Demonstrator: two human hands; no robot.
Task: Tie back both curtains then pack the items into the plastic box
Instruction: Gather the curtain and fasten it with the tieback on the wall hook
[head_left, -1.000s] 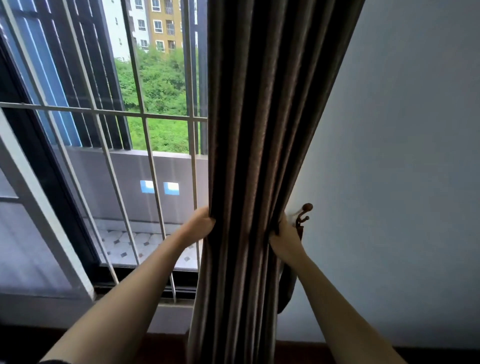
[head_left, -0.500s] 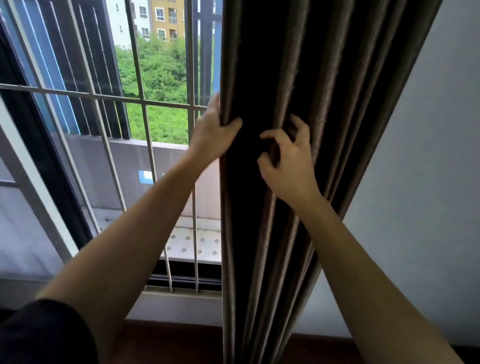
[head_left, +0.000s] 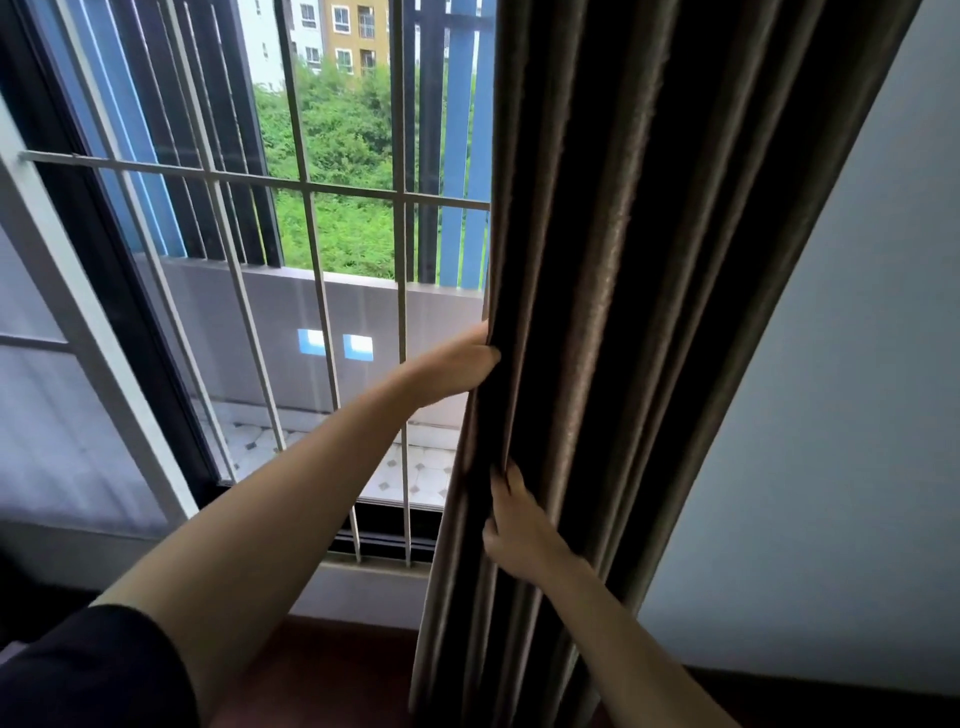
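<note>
Both hands have dropped lower since half a second back. Your right hand (head_left: 519, 540), low centre, pinches a pleat of the dark curtain (head_left: 649, 312), which fills the centre-right; your left hand (head_left: 457, 364), above it, grips its window-side edge. No tieback shows. Loosen either grip and the gathered folds would likely spill toward the window bars (head_left: 400, 322).

No legible text, label, brand, number or sign anywhere.
</note>
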